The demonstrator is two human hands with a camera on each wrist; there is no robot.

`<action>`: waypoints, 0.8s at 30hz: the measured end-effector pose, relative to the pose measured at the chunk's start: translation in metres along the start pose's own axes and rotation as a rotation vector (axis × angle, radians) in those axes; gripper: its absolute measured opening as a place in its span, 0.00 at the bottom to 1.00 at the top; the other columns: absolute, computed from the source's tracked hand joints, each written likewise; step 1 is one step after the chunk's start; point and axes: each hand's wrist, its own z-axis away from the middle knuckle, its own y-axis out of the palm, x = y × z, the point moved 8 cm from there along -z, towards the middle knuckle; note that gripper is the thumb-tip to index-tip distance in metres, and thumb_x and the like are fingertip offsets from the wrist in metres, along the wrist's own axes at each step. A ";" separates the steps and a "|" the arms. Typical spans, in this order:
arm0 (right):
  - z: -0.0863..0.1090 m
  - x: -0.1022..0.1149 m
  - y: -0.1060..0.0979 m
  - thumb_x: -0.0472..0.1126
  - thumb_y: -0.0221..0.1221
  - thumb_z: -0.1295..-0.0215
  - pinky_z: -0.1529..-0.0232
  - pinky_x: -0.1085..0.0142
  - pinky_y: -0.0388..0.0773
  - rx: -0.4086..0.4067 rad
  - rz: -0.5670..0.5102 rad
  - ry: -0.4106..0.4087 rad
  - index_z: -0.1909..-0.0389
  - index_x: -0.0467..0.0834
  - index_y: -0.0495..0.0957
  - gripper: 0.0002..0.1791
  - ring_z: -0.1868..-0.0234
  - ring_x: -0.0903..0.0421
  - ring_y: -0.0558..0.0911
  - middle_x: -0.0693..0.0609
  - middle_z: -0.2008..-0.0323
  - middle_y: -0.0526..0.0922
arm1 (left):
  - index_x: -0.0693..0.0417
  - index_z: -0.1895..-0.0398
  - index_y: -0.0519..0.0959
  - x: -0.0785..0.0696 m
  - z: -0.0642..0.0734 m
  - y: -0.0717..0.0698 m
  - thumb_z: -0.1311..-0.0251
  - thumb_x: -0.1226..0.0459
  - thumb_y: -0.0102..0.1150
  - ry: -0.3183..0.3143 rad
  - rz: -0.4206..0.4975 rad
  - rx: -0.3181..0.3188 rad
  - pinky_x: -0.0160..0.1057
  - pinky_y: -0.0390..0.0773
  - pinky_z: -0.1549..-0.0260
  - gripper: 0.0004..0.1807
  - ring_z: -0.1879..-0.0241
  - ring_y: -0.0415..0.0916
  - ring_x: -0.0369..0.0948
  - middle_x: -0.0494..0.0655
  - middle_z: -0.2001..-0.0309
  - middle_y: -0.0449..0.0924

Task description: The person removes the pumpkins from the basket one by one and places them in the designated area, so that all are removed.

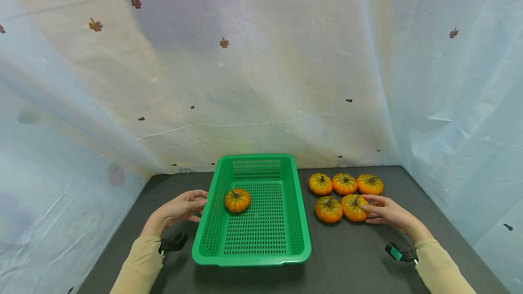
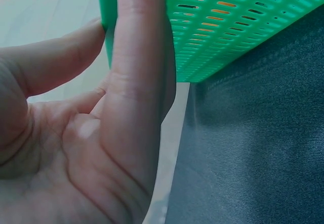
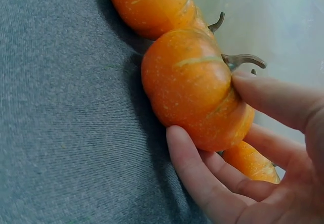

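Observation:
A green plastic basket with slotted walls holds one small orange pumpkin. At its left rim is my left hand; the left wrist view shows the thumb and fingers pinching the rim from its two sides. My right hand grips another small pumpkin, which stands on the table. In the right wrist view the thumb lies near the stem of this pumpkin, and the fingers go round its side and lower edge. Several similar pumpkins sit close beside it.
The dark cloth-covered table carries everything. Pale plastic sheeting with small leaf shapes hangs behind and at both sides. A dark strap is on the left wrist, and another strap is on the right.

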 end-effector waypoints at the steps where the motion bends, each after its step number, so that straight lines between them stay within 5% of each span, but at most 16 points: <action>1: 0.000 0.000 0.000 0.44 0.55 0.29 0.50 0.51 0.79 -0.012 -0.003 0.003 0.30 0.27 0.48 0.39 0.48 0.43 0.77 0.23 0.38 0.57 | 0.67 0.36 0.59 0.000 0.000 0.000 0.26 0.61 0.46 -0.001 0.002 0.000 0.52 0.79 0.54 0.23 0.50 0.76 0.52 0.57 0.47 0.74; 13: -0.001 -0.004 -0.005 0.45 0.57 0.30 0.53 0.53 0.80 -0.102 -0.006 0.023 0.32 0.26 0.53 0.38 0.51 0.44 0.79 0.29 0.40 0.66 | 0.68 0.37 0.59 -0.002 -0.001 0.000 0.26 0.62 0.46 0.002 0.009 0.003 0.53 0.79 0.54 0.23 0.51 0.77 0.52 0.58 0.47 0.74; 24: 0.009 -0.001 -0.011 0.46 0.52 0.27 0.52 0.55 0.80 -0.096 0.020 0.011 0.33 0.24 0.52 0.36 0.48 0.41 0.78 0.27 0.40 0.66 | 0.67 0.37 0.60 0.001 -0.001 0.000 0.26 0.62 0.45 0.004 0.019 0.010 0.53 0.79 0.54 0.22 0.51 0.77 0.53 0.58 0.47 0.74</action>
